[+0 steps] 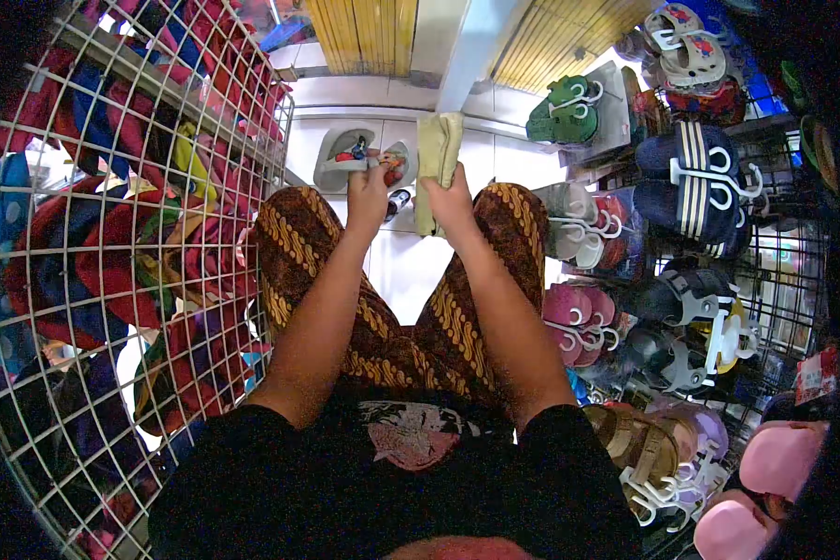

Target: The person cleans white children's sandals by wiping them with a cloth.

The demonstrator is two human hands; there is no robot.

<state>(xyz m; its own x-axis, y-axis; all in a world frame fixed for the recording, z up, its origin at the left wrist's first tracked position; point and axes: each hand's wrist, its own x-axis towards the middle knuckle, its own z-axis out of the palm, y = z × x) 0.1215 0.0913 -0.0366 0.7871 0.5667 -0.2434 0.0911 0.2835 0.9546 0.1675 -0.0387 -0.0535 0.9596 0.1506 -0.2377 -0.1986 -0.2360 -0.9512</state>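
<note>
In front of my knees, a pair of grey sandals (329,170) with colourful decorations is tipped over the white floor. My left hand (368,198) is closed at the pair's middle, where a white piece like a hanger joins them. A folded pale yellow cloth (437,154) stands upright in my right hand (449,201), whose fingers are wrapped round its lower part. Between the hands, below the sandals, is a small dark and white object (399,203) that I cannot make out.
On the left rises a white wire grid (131,247) with colourful fabric-like goods behind it. Hung footwear lines the right: green sandals (566,110), navy striped slides (695,177), pink sandals (581,317). A pale post (474,65) and yellow slatted panels (362,35) stand ahead.
</note>
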